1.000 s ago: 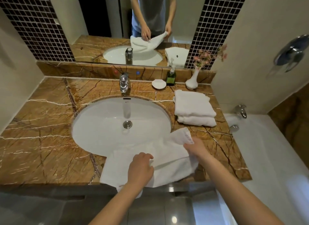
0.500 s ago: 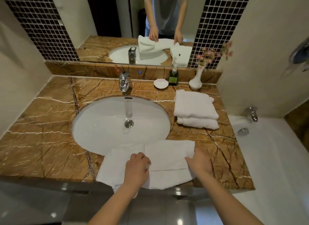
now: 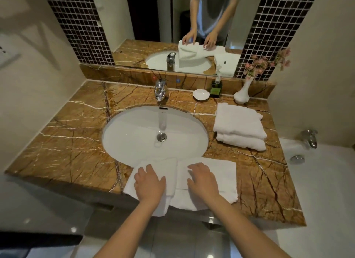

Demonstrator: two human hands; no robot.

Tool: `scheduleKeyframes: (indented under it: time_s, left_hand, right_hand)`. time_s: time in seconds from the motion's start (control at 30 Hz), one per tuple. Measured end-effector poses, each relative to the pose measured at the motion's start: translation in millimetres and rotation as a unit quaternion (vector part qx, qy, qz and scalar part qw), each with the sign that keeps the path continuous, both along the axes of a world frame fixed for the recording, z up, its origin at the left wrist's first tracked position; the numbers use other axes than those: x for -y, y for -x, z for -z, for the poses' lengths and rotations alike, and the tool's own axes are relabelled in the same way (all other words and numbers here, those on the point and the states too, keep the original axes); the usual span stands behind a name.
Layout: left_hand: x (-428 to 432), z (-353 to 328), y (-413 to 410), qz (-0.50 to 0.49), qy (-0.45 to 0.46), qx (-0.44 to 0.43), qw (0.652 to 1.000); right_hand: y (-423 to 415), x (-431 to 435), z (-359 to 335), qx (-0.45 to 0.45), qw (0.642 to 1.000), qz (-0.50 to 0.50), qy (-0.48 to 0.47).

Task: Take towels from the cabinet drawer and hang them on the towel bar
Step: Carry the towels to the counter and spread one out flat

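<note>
A white towel (image 3: 223, 173) is spread on the counter (image 3: 67, 148) edge beneath both hands, its long axis running from left hand (image 3: 150, 184) to right hand (image 3: 204, 183); both are laid flat, fingers extended, gripping nothing, with folded towels (image 3: 240, 123) stacked beyond the right

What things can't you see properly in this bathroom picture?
The towel bar: nowhere in the head view, outside the frame.
The cabinet drawer: head view, hidden below the countertop edge and behind the arms.
The middle of the spread towel: covered by the left hand and right hand.
The green bottle: its label is too small to read.
The bathtub: cut off by the right edge.
</note>
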State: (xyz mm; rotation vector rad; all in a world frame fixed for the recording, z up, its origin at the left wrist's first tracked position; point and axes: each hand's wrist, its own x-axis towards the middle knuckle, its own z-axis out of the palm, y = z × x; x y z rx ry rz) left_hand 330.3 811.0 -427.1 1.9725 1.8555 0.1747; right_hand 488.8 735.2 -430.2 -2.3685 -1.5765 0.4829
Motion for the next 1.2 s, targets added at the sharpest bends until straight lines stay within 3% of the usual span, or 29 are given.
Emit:
scheduleKeyframes:
  time_s: [0.07, 0.23, 0.33, 0.5, 0.7, 1.2]
  left_hand:
    - [-2.1, 1.6, 5.4, -0.033, 0.043, 0.017, 0.998]
    - [-16.7, -0.7, 9.6, -0.083, 0.113, 0.201, 0.969]
    - [-26.1, -4.6, 14.9, -0.034, 0.141, 0.246, 0.958]
    - [-48.9, -26.9, 37.2, 0.074, 0.091, 0.310, 0.943]
    - [-115.1, -56.3, 107.1, 0.134, 0.022, 0.318, 0.938]
    - [-220.7, -24.8, 241.0, 0.070, 0.006, 0.267, 0.961]
  right_hand:
    - [21.7, -5.0, 6.6, 0.001, 0.998, -0.039, 0.048]
    - [53.5, -1.4, 25.6, 0.019, 0.994, -0.007, 0.112]
    - [57.8, -1.5, 26.1, 0.014, 0.991, 0.011, 0.129]
    - [59.8, -0.5, 19.7, 0.040, 0.986, 0.006, 0.159]
    - [80.1, -11.9, 10.3, 0.042, 0.982, 0.051, 0.177]
    - [99.6, -17.8, 12.2, 0.101, 0.977, 0.097, 0.163]
